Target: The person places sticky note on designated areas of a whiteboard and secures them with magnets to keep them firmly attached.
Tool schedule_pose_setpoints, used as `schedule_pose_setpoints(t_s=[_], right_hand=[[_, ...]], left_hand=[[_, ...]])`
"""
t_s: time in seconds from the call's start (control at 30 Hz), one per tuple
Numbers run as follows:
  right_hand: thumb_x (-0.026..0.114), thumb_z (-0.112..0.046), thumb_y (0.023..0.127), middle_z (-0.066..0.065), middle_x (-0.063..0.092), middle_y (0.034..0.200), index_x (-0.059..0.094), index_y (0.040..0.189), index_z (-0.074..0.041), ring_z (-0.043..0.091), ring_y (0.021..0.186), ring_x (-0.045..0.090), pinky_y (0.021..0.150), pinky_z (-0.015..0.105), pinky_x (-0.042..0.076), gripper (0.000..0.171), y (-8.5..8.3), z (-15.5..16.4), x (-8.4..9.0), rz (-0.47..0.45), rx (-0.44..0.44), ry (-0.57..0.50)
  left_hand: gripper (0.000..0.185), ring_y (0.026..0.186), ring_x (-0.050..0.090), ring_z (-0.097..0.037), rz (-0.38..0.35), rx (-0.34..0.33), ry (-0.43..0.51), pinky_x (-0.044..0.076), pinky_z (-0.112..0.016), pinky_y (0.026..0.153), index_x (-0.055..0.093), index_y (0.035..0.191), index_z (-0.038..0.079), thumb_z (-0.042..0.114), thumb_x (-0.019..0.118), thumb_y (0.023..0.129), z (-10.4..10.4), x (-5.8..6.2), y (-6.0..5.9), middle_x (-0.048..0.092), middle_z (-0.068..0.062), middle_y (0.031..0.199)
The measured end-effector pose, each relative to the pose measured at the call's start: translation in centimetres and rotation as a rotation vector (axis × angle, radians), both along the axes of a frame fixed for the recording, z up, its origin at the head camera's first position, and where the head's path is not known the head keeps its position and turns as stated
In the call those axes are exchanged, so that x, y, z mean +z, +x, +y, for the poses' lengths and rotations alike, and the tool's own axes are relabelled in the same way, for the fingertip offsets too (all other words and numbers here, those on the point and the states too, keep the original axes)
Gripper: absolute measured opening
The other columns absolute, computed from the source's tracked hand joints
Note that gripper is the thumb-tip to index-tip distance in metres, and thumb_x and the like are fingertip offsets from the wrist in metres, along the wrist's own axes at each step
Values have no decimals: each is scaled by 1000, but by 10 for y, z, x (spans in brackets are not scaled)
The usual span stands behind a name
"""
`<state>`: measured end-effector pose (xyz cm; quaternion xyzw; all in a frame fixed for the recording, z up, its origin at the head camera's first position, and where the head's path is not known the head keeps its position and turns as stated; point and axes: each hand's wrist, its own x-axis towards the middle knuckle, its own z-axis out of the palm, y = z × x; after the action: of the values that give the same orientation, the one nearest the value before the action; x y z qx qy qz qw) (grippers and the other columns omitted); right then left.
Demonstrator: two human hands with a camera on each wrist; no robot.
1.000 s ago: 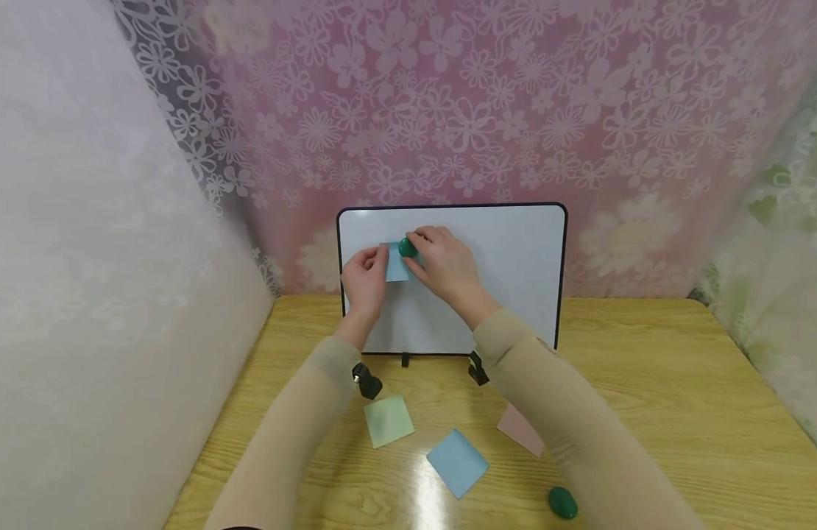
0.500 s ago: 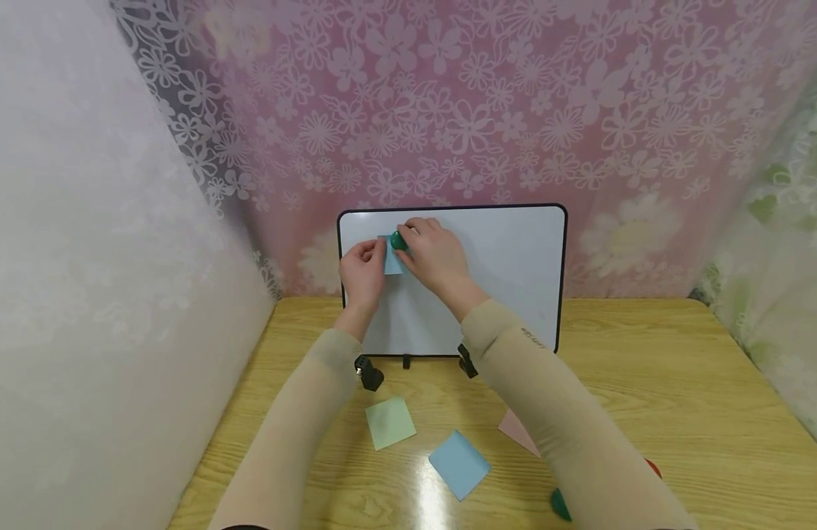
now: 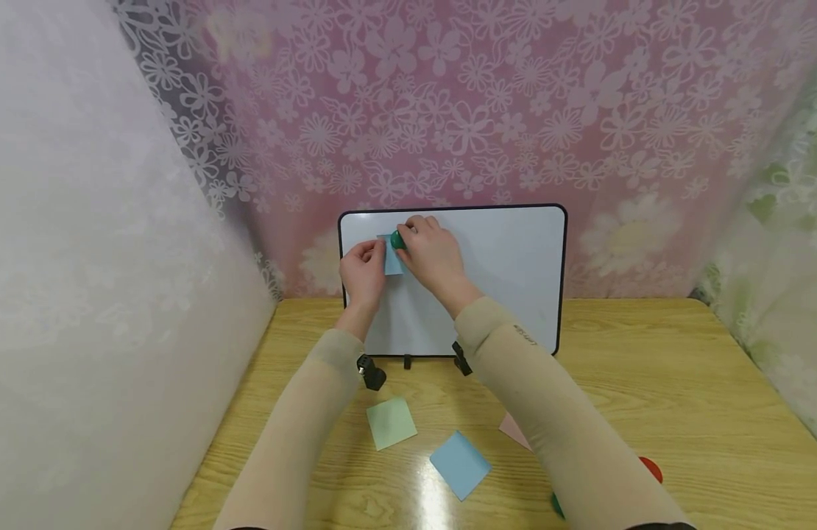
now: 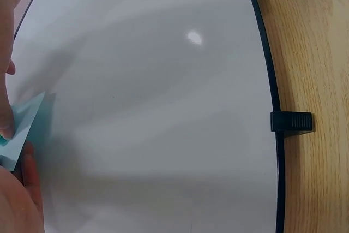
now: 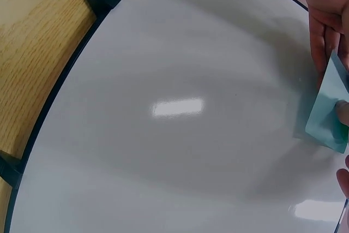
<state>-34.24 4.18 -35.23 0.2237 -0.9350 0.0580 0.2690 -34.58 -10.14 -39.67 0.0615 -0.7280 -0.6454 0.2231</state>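
Against the upper left of a black-framed whiteboard (image 3: 508, 280), a blue paper square (image 3: 393, 263) is held by both hands. My left hand (image 3: 363, 276) pinches its left edge between thumb and fingers. With thumb and fingers my right hand (image 3: 435, 254) grips a round green magnet (image 3: 397, 240) on the upper right part of the paper. In the left wrist view the paper (image 4: 24, 129) tilts off the board, its lower edge standing away. The right wrist view shows the same paper (image 5: 327, 113) at the right edge, the magnet mostly hidden by fingers.
On the wooden table (image 3: 647, 368) lie a green paper square (image 3: 391, 424), a second blue one (image 3: 460, 465) and a pink one (image 3: 514, 433) partly under the right sleeve. A red round piece (image 3: 651, 469) and another green one (image 3: 557, 506) show beside that sleeve. Black clips (image 4: 292, 121) support the board.
Both hands have shifted slightly up and left on the board with the paper and green magnet. The right forearm has moved left, uncovering the red piece and covering more of the lower green one.
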Motion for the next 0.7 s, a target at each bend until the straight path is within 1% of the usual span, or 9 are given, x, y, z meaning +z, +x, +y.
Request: schedule_pose_setpoints(t_s=[0.2,0.33,0.5,0.7], right_hand=[[72,-35,105,11,65,136,69,141,-9,30,120,61,87,42,60,44,-1,-6,1,-17,-30,21],[72,-36,105,11,64,137,69,141,-9,30,120,61,88,42,60,45,0,-9,3,-30,-46,35],[72,-36,105,11,64,136,69,141,-9,30,121,60,88,41,60,45,0,-11,2,-26,-52,39],[72,-36,105,11,63,137,69,141,-9,30,121,60,88,42,60,44,-1,-12,0,-23,-51,29]], left_hand=[[31,90,69,-17,-4,26,0,58,-26,74,81,116,6,34,72,106,-2,0,-1,78,-6,100],[31,89,68,-17,-2,39,-6,57,-26,72,81,115,6,34,72,106,-3,0,-1,78,-7,99],[31,90,71,-16,-9,52,-23,59,-29,76,81,115,5,34,73,105,-6,1,-3,79,-7,100],[32,94,71,-17,-40,50,-59,61,-34,82,81,117,6,35,72,106,-8,3,-4,79,-6,103]])
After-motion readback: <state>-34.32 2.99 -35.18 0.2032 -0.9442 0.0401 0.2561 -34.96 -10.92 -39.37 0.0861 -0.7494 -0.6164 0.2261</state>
